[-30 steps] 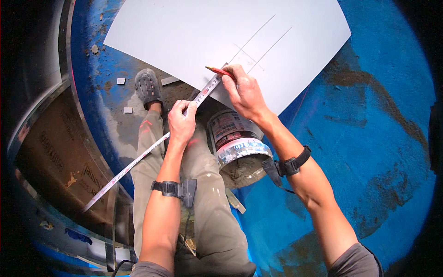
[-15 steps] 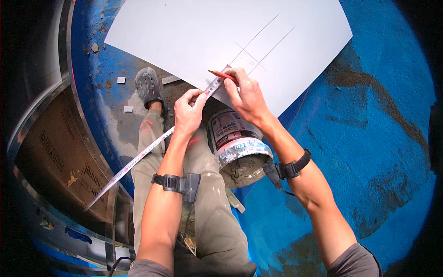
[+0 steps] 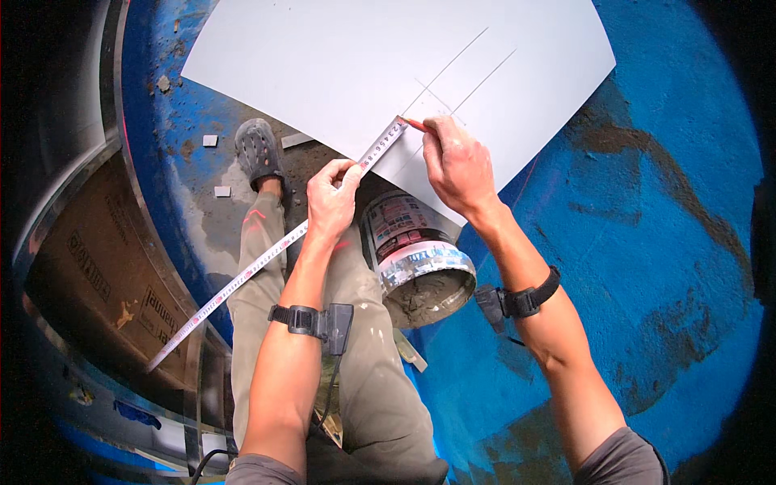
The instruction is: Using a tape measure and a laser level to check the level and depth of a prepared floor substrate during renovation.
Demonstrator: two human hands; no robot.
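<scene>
Beyond the left hand's pinch, a thin red pencil (image 3: pixel 417 125) meets the end of a long, narrow white tape measure (image 3: pixel 259 265)

Just past the fingertips of the left hand (image 3: pixel 333 198), the tape measure runs out onto a large, flat white panel (image 3: pixel 339 65), its dark figures and small red marks facing up. That hand is closed on the blade, thumb against curled fingers, right at the panel's near edge. Behind this grip the tape slopes down and left across the trousers (image 3: pixel 356 323), fading out in front of a brown cardboard box (image 3: pixel 105 259).

Right of and slightly above that pinch, the right hand (image 3: pixel 461 166) grasps the pencil, fingers curled, with the tip at the tape's end. Farther out from this grip, two straight, dark parallel lines (image 3: pixel 446 71) run up and right over the panel, and a fainter short line (image 3: pixel 433 94) crosses between them.

Below the right hand sits a round, paint-smeared bucket (image 3: pixel 396 214) with a dark printed label; I cannot tell which end faces up. Left of and beyond the left hand is a grey perforated clog (image 3: pixel 260 149) on a foot. To the right of both grips spreads a rough blue surface (image 3: pixel 517 420) with dark brown patches.
</scene>
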